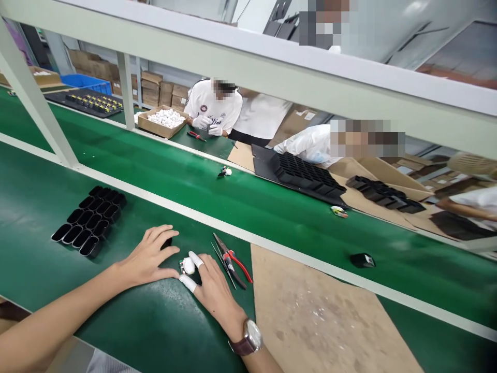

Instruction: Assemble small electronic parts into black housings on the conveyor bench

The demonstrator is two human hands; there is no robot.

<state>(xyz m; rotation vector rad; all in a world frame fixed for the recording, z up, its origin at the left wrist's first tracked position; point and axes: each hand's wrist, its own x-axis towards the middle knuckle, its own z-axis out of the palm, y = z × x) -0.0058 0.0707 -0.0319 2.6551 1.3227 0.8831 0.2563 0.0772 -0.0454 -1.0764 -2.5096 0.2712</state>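
Note:
My left hand [153, 259] is over the green bench with its fingers stretched and spread. A small black piece [166, 243] shows between those fingers, mostly hidden by them; whether the hand touches it I cannot tell. My right hand [212, 285] has white finger cots on its thumb and index finger. Pinched between these two fingertips is a small white part [189, 266] with a bit of circuit board at its left side. Just right of that hand lie tweezers [224, 265] and red-handled pliers [233, 261].
Black oval-mouthed housings [87, 220] stand in rows at left. A brown board [310, 311] covers the bench at right. Beyond a pale rail, a green conveyor belt [174, 171] carries small parts and a black housing [363, 260]. Co-workers sit across it, near a box of white parts [163, 122].

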